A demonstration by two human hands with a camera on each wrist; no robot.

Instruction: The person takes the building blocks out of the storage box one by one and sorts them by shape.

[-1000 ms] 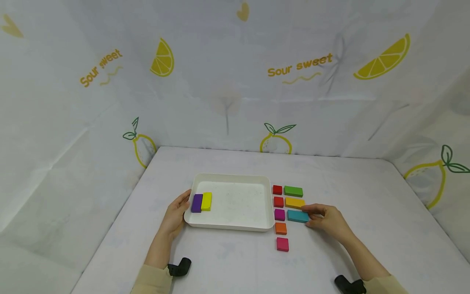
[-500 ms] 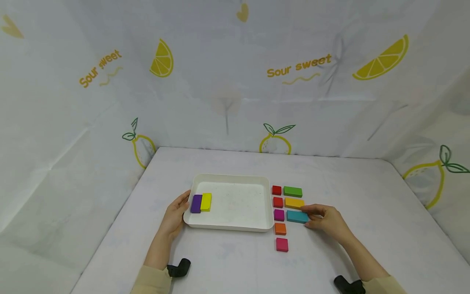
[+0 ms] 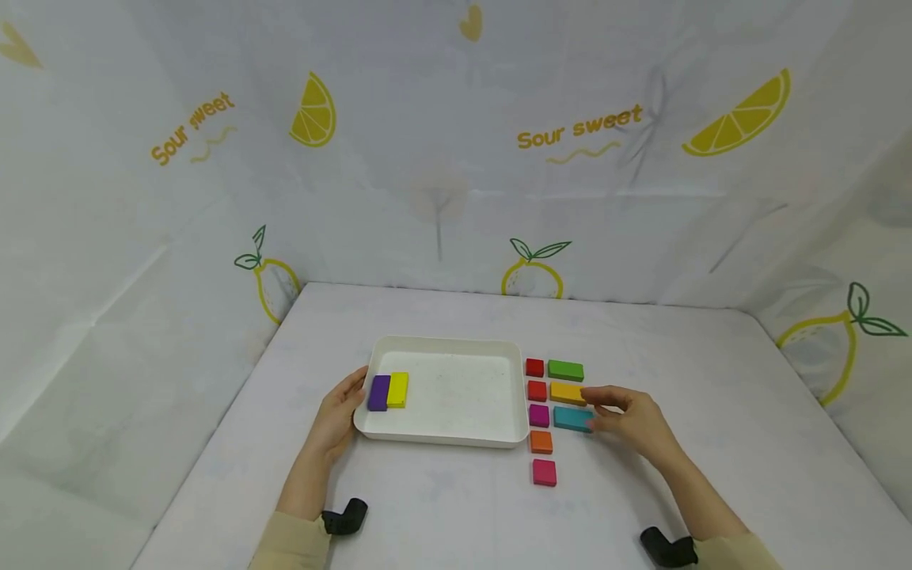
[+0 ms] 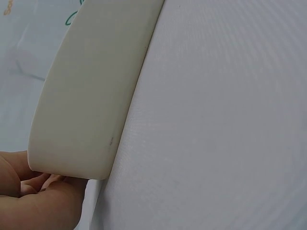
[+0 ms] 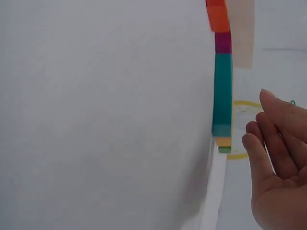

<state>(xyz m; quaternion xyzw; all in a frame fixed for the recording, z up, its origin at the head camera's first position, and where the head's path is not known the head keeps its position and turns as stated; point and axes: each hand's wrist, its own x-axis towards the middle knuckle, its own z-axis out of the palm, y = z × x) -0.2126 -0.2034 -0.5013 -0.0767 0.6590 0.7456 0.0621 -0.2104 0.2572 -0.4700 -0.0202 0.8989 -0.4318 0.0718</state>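
Note:
My left hand (image 3: 336, 419) holds the left edge of a white tray (image 3: 456, 442); the left wrist view shows its fingers against the tray's end wall. Inside the tray, a purple block (image 3: 379, 393) and a yellow block (image 3: 397, 390) lie side by side at the left. Just above the right end of a teal block (image 3: 572, 419), my right hand (image 3: 637, 423) hovers with its thumb and fingers parted and nothing between them. Its index finger overlaps the end of an orange-yellow block (image 3: 567, 393) in the head view. The teal block (image 5: 222, 93) stands apart from the fingers in the right wrist view.
Right of the tray, a column of small blocks runs toward the front: red (image 3: 534, 367), another red (image 3: 537, 391), magenta (image 3: 538, 416), orange (image 3: 541, 442) and pink (image 3: 545, 473). A green block (image 3: 566, 370) lies behind the orange-yellow one. White cloth (image 3: 442, 507) covers the table.
My right hand has let go of the teal block's right end and risen a little, its fingers spreading. The teal block stays in its row. The left hand keeps its place at the tray.

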